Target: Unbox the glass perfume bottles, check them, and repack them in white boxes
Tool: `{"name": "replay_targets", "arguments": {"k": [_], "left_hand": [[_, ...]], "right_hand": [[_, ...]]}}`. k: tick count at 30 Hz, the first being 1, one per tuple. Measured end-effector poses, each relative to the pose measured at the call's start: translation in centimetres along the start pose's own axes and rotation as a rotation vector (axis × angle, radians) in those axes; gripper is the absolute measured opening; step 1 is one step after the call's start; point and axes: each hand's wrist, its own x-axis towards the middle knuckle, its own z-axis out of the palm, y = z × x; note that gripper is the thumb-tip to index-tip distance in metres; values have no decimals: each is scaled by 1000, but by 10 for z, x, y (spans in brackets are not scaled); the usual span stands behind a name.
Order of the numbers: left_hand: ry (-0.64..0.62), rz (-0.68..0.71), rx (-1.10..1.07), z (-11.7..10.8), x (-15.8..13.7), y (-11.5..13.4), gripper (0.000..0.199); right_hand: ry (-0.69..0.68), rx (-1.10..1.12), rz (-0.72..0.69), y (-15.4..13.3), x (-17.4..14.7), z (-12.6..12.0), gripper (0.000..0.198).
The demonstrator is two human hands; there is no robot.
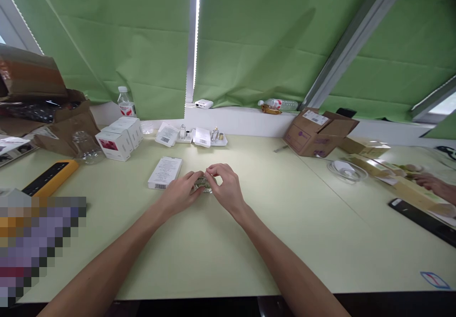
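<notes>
Item: small glass bottle [204, 182], pinched between left hand [181, 194] and right hand [225, 187], white box [165, 172] just left; best gripped steadily against the table [249, 241].

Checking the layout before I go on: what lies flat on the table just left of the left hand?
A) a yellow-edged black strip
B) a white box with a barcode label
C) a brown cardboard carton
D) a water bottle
B: the white box, barcode end toward the camera, lies flat on the table beside the left hand, which with the right hand holds a small clear item.
</notes>
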Motion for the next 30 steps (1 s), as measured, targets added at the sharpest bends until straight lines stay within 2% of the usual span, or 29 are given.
{"name": "replay_targets", "arguments": {"k": [30], "left_hand": [[-10, 6, -6, 0, 0, -1, 26]], "right_hand": [[5, -4, 12, 4, -3, 1, 9]]}}
